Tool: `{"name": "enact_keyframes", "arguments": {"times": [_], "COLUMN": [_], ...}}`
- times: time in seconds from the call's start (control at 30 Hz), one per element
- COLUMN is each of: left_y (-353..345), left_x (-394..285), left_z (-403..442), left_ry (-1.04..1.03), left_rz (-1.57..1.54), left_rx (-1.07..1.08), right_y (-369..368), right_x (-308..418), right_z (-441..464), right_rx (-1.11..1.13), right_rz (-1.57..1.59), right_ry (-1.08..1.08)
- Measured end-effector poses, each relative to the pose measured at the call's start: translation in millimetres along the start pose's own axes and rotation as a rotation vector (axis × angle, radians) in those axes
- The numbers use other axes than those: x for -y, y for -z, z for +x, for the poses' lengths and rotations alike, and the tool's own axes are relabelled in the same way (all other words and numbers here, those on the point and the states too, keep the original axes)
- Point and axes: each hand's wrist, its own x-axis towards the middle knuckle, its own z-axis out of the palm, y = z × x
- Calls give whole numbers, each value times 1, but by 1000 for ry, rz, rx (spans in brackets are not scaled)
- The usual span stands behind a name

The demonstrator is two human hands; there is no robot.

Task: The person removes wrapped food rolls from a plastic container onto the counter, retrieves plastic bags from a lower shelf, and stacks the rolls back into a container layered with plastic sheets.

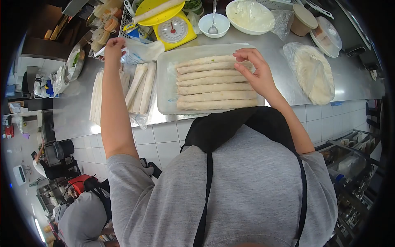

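My left hand (115, 48) is stretched out to the far left, fingers curled in at the edge of a clear plastic bag (144, 51) with blue print. Part of that grip is hidden. My right hand (258, 71) hovers at the right end of a row of long, pale dough rolls (216, 87), its thumb and fingers apart and holding nothing. Those rolls lie side by side in a translucent plastic tray (166, 99). Left of the tray, more long rolls (142, 88) rest on plastic.
Behind the tray stand a yellow scale (173, 31) bearing a roll, a white bowl (214, 25) with a spoon, and a larger bowl (250, 16). Plastic-covered dough (310, 72) lies right on the steel counter (279, 61). Another person (84, 218) is at lower left.
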Motion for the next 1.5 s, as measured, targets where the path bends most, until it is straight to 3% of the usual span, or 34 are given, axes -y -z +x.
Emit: {"name": "enact_keyframes", "arguments": {"times": [0.17, 0.23, 0.27, 0.33, 0.4, 0.47, 0.5, 0.57, 0.6, 0.63, 0.7, 0.77, 0.83, 0.9, 1.0, 1.13, 1.2, 1.23, 1.3, 1.33, 1.43, 1.5], "left_y": [11, 15, 15, -7, -34, -51, -58, -68, -66, -69, -76, -71, -65, -62, -67, -62, -59, -57, -52, -44, -31, -30], "left_x": [-29, -49, -62, -109, -144, -162, -166, -170, -171, -170, -161, -132, -105, -84, -56, -31, -30, -33, -45, -46, -45, -44], "left_z": [0, -5, -11, -56, -102, -131, -140, -153, -155, -157, -160, -142, -133, -136, -143, -145, -149, -149, -147, -143, -134, -137], "left_ry": [-31, -359, -359, -570, -476, -474, -474, -435, -407, -408, -311, -197, -86, -103, -113, -107, -224, -226, 124, 122, 198, -5], "left_rz": [-401, -472, -473, -201, -178, -93, -95, -647, -735, -737, -650, -560, -471, -265, -201, -281, 12, 9, 111, 108, -89, -956], "left_rx": [-194, -347, -345, -360, -49, 242, 247, 620, 763, 767, 573, 543, 515, 871, 966, 917, 816, 819, 896, 909, 835, 695], "right_y": [0, 1, 2, 3, 2, 1, 0, 1, 2, 3, 8, 15, 13, 12, 13, 25, 26, 27, 30, 32, 36, 35], "right_x": [-3, -3, -2, 7, 20, 35, 42, 48, 48, 46, 47, 46, 33, 21, 21, 29, 32, 31, 29, 33, 42, 34], "right_z": [-1, -2, -2, -1, 7, 19, 25, 36, 39, 44, 47, 44, 40, 36, 36, 43, 43, 42, 37, 36, 32, 23], "right_rx": [-4, 9, 26, 10, -2, -76, -78, -105, -109, -24, 64, 198, 152, 104, 109, 45, -78, -81, -75, -86, -187, -124], "right_rz": [17, 38, 60, 20, -21, 93, 90, 417, 415, 456, 497, 495, 521, 545, 561, 728, 862, 858, 913, 905, 942, 976], "right_ry": [10, -21, -51, -11, 31, 232, 228, 86, 82, 89, 96, -154, -227, -298, -336, -419, -473, -474, -465, -468, -477, -532]}}
